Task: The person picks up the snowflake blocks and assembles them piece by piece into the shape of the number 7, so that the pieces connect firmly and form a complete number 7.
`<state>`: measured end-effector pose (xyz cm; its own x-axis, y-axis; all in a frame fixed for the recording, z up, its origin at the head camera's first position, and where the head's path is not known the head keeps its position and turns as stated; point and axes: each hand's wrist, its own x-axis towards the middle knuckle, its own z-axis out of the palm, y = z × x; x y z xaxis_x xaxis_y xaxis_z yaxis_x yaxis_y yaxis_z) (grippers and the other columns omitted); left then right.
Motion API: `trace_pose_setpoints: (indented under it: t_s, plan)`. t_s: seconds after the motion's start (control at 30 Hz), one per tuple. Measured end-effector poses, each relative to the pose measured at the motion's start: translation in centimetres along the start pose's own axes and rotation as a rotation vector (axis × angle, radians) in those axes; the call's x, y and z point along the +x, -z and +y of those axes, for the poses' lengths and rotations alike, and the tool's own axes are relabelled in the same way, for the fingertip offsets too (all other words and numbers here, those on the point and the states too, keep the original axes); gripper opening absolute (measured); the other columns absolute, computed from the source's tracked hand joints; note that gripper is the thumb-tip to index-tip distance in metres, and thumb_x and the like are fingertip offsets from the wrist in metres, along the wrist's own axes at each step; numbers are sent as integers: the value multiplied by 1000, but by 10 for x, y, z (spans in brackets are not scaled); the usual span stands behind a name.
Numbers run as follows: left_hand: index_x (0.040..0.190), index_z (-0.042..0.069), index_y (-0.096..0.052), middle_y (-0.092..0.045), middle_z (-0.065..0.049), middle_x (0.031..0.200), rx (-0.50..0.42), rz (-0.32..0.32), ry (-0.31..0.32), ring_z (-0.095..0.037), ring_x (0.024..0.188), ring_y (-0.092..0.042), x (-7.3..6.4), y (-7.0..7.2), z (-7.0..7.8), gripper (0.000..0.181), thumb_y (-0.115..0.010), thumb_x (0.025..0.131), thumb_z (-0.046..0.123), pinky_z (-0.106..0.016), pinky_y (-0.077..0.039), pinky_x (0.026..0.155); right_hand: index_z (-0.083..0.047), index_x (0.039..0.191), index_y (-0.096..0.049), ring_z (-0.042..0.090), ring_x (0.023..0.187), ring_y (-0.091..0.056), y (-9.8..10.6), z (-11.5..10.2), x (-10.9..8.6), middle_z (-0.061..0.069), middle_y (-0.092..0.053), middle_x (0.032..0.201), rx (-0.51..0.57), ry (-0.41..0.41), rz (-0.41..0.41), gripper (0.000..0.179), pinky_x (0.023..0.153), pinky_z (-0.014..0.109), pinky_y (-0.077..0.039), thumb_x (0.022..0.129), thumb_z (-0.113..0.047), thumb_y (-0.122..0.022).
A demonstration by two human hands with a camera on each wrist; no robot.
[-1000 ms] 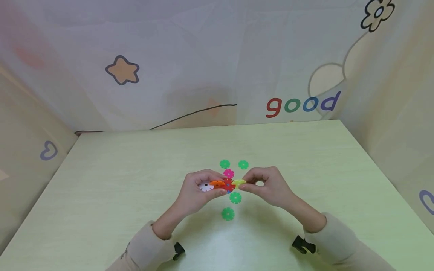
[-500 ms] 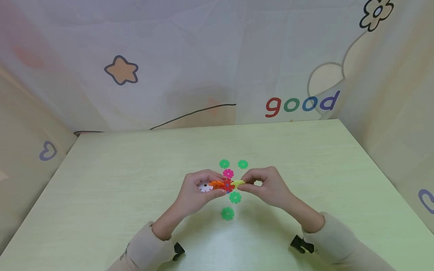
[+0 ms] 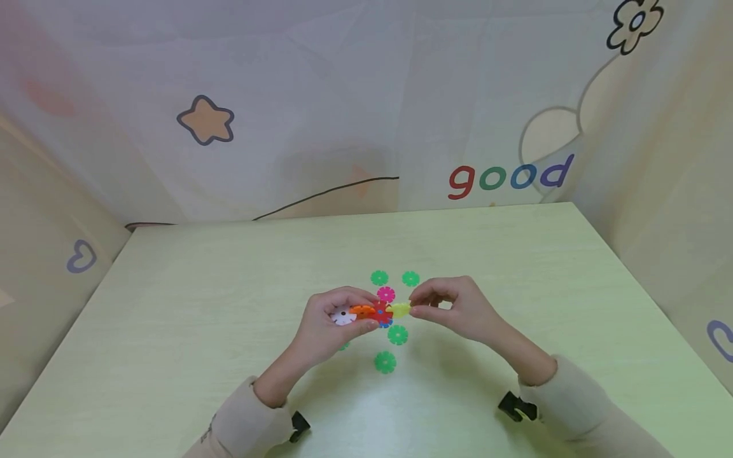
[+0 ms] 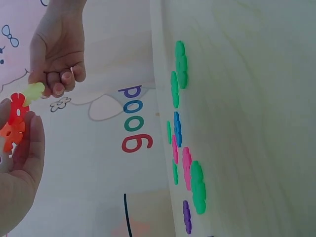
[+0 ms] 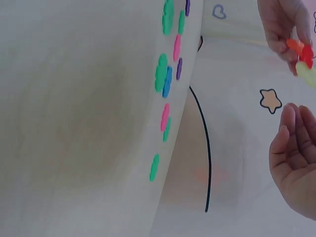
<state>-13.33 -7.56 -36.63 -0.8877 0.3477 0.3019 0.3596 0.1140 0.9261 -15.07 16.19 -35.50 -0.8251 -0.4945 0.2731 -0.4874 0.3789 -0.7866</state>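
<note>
In the head view my left hand [image 3: 332,321] grips a chain of joined plastic snowflake discs between thumb and fingers. A white disc [image 3: 343,315] lies in the palm, then an orange disc [image 3: 362,312], a red disc [image 3: 380,312] and a yellow disc [image 3: 399,310] at the right end. My right hand [image 3: 464,308] is beside the yellow disc's outer edge, fingers loosely bent. The right wrist view shows a gap between those fingertips and the yellow disc [image 5: 307,74]. In the left wrist view the orange disc [image 4: 12,133] is partly covered by the left fingers.
Loose green discs [image 3: 385,362] and a pink disc [image 3: 386,294] lie on the table [image 3: 229,356] around the hands. A blue disc [image 4: 177,129] and a purple disc [image 4: 187,217] show in the left wrist view. A printed cloth [image 3: 321,114] hangs behind.
My right hand has shifted slightly up and right, its fingertips coming off the yellow disc. The left hand and chain have moved a little left; more of the yellow disc shows.
</note>
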Motion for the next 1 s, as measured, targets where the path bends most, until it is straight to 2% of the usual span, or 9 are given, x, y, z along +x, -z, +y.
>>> trace_pose_setpoints:
  t_s: [0.1,0.23,0.33,0.53,0.7,0.87,1.0]
  plan:
    - [89,2,-68,-65,-8,101,-9,8,-3,-21,98,-57,-1,3,-2,16,-73,75,4,-30,-53,70,-4,93,-68,16,72,-59,6,3,5,-1,-66,82,-15,-38,-7,12,65,25,-50,81,-9,-68]
    - [89,1,-68,-65,-9,101,-13,17,-12,-21,98,-58,-1,7,-4,16,-73,75,4,-29,-53,69,-2,96,-66,21,75,-61,12,13,15,3,-65,85,-12,-132,-19,15,68,27,-51,85,-12,-64]
    - [90,1,-68,-66,-9,100,-10,25,-13,-21,97,-58,-2,9,-5,16,-73,75,4,-28,-52,70,-1,99,-66,20,77,-59,14,25,25,4,-65,88,-65,-196,-35,19,70,28,-50,85,-14,-64]
    - [89,2,-68,-65,-8,101,21,39,26,-22,99,-57,-4,11,-6,15,-73,75,4,-31,-53,70,1,100,-66,18,74,-56,15,46,44,4,-63,83,-218,-213,-74,25,65,27,-47,80,-12,-70]
    - [89,2,-68,-65,-8,102,27,43,41,-22,100,-56,-4,12,-7,15,-73,75,4,-30,-52,72,0,104,-65,19,75,-56,13,61,56,9,-63,87,-289,-218,-130,31,65,27,-47,77,-13,-72]
    - [89,3,-69,-65,-8,101,24,39,56,-23,100,-56,-4,13,-8,15,-73,75,4,-29,-52,72,-4,113,-62,20,78,-54,9,74,68,10,-61,94,-353,-295,-218,41,65,27,-46,76,-16,-74]
    - [90,3,-69,-65,-7,102,20,34,68,-22,101,-56,-3,13,-9,15,-73,75,5,-29,-52,71,-5,117,-61,21,81,-53,9,83,73,9,-59,94,-353,-367,-252,47,67,29,-46,75,-18,-75]
